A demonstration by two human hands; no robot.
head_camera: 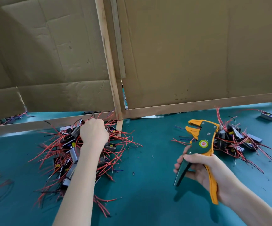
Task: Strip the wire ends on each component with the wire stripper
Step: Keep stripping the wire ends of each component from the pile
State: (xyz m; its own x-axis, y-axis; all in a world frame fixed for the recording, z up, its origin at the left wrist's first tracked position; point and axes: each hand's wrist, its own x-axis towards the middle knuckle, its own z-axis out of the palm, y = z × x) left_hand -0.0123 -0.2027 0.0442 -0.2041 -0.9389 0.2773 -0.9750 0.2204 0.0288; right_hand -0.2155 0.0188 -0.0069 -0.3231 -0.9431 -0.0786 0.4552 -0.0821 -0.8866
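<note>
The right hand point(202, 168) holds the stripper point(200, 141) upright above the mat point(148, 168), fingers curled round the green handle and palm against the orange one. The handles are spread and the orange jaws stand apart with nothing between them. Well left of the stripper, the left hand point(93, 133) reaches into the left pile point(70, 154) of dark components with red leads. Its fingers are curled down among the wires with the knuckles up, and I cannot tell whether they have hold of anything, since the fingertips are hidden. Just right of the stripper and behind it lies the right pile point(239, 139) of the same parts. Further right of the stripper, a few more components point(267, 115) sit apart. Behind the stripper stand the cardboard panels point(197, 54), and a wooden post point(110, 70) rises behind and to its left.
</note>
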